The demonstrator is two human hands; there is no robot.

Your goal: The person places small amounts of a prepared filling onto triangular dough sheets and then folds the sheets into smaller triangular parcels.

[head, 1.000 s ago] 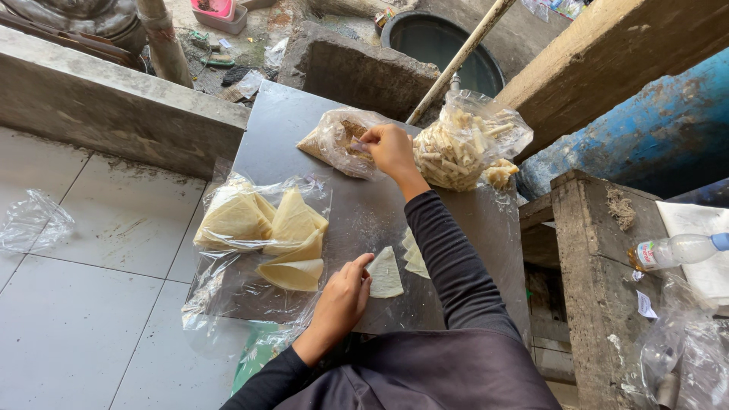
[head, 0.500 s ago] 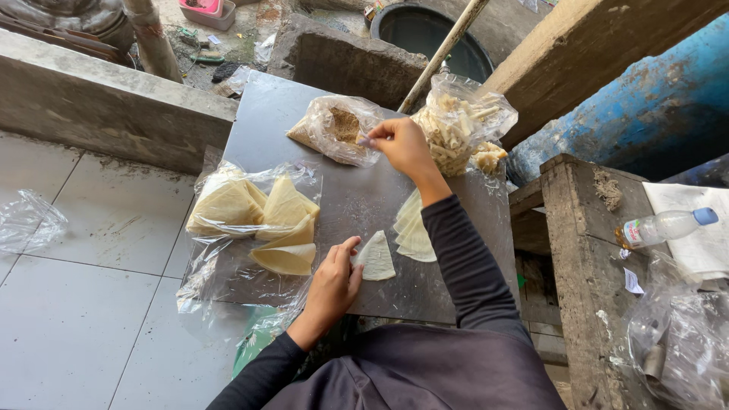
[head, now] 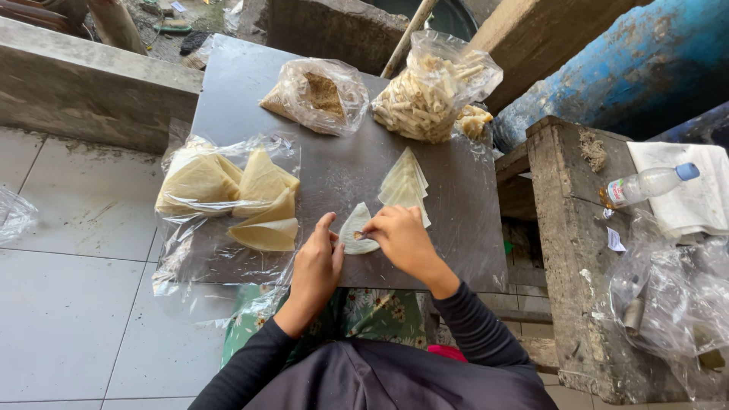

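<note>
A pale triangular dough wrapper (head: 357,229) lies on the dark grey board (head: 235,91) near its front edge. My left hand (head: 315,266) presses the wrapper's left side with the fingertips. My right hand (head: 402,239) pinches a bit of brown filling over the wrapper's right side. Just behind my right hand lies a small fanned stack of wrappers (head: 404,182). At the board's far side sits a clear bag of brown filling (head: 319,95).
A clear plastic sheet with several folded wrapper stacks (head: 228,193) covers the board's left part. A bag of rolled pastries (head: 433,87) stands at the back right. A concrete ledge with a plastic bottle (head: 645,182) and white cloth lies to the right. Pale floor tiles lie at left.
My right hand has come back from the filling bag at the far side to the wrapper near the front edge. The left hand has stayed on the wrapper.
</note>
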